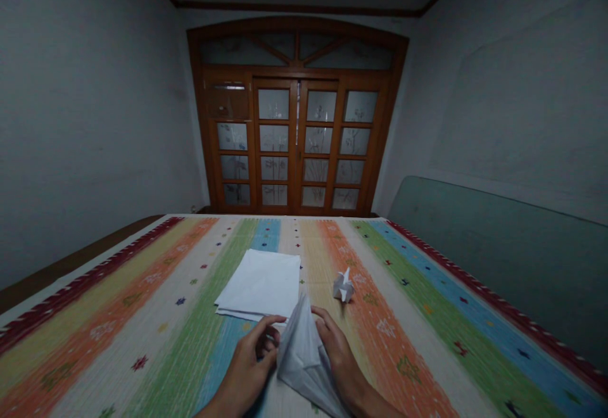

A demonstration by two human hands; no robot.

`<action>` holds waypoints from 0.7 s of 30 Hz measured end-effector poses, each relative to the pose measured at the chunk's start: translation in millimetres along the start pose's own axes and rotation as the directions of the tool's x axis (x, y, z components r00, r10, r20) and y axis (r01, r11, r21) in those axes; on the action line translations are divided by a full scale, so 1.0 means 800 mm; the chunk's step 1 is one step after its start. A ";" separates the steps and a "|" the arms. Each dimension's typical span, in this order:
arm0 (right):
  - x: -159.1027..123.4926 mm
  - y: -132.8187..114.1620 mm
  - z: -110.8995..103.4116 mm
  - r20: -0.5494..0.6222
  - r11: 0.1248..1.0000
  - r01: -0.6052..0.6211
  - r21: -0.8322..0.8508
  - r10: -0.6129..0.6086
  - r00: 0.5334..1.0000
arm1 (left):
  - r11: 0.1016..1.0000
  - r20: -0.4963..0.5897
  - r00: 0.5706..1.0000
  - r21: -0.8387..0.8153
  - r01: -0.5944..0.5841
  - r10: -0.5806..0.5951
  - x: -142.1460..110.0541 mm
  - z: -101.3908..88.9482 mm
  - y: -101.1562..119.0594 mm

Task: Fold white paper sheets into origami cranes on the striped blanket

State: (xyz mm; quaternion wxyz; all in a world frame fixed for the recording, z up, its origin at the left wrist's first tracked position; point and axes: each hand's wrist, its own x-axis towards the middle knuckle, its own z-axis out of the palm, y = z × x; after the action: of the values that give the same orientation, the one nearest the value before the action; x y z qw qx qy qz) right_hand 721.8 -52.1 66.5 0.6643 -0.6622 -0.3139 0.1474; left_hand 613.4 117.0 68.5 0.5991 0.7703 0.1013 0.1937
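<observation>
A partly folded sheet of white paper (304,361) stands tilted between my two hands, its pointed corner upward and creases across its face. My left hand (251,358) is at its left edge, fingers curled with the thumb against the paper. On the other side, my right hand (339,354) grips the right edge, fingers behind it and thumb along the side. Just beyond my hands lies a stack of white paper sheets (266,282). A small folded paper figure (342,286) with pointed tips sits to the right of the stack.
A striped, multicoloured cloth (180,342) covers the table. Along the right side runs a pale green panel (498,247). Wooden doors with glass panes (297,139) stand beyond the table's far edge, between pale walls.
</observation>
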 end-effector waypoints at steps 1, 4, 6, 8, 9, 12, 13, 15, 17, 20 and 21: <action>0.001 0.003 0.000 0.006 1.000 -0.002 0.007 0.002 1.000 | 1.000 0.005 1.000 0.011 -0.011 0.011 -0.001 0.000 0.002; 0.002 0.008 0.000 0.057 0.997 0.024 0.075 -0.029 0.998 | 0.998 0.052 0.998 0.044 -0.044 0.042 -0.005 0.001 0.006; 0.002 0.008 0.000 0.096 0.992 0.054 0.117 -0.065 0.993 | 0.996 0.079 0.996 0.072 -0.058 0.052 -0.008 0.002 0.006; 0.002 0.008 0.000 0.124 0.990 0.066 0.128 -0.083 0.989 | 0.991 0.103 0.994 0.121 -0.060 0.048 -0.011 0.003 0.001; 0.002 0.007 -0.001 0.136 0.990 0.064 0.124 -0.080 0.987 | 0.987 0.113 0.993 0.153 -0.059 0.042 -0.012 0.004 -0.002; 0.003 0.006 -0.002 0.136 0.994 0.063 0.085 -0.074 0.988 | 0.967 0.123 0.992 0.247 -0.063 0.033 -0.014 0.004 -0.009; 0.003 0.006 -0.002 0.126 0.996 0.065 0.057 -0.072 0.989 | 0.959 0.117 0.992 0.276 -0.070 0.039 -0.015 0.004 -0.009; 0.002 0.007 -0.004 0.096 0.996 0.083 -0.038 -0.079 0.992 | 0.935 0.109 0.991 0.339 -0.104 0.071 -0.017 0.002 -0.005; 0.000 0.008 -0.006 0.096 0.974 0.130 -0.185 -0.114 0.989 | 0.893 0.119 0.985 0.420 -0.163 0.124 -0.018 0.001 0.000; -0.007 0.011 -0.011 0.192 0.869 0.253 -0.424 -0.187 0.963 | 0.773 0.191 0.957 0.565 -0.288 0.217 -0.021 0.000 0.001; -0.009 0.011 -0.013 0.236 0.820 0.296 -0.489 -0.202 0.950 | 0.715 0.229 0.940 0.610 -0.341 0.253 -0.021 -0.001 -0.001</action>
State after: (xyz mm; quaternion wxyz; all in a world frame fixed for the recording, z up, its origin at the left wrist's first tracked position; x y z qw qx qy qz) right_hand 724.3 -64.1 56.9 0.4445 -0.7542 -0.4827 0.0261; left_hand 597.9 111.1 64.5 0.2658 0.9450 -0.0028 0.1908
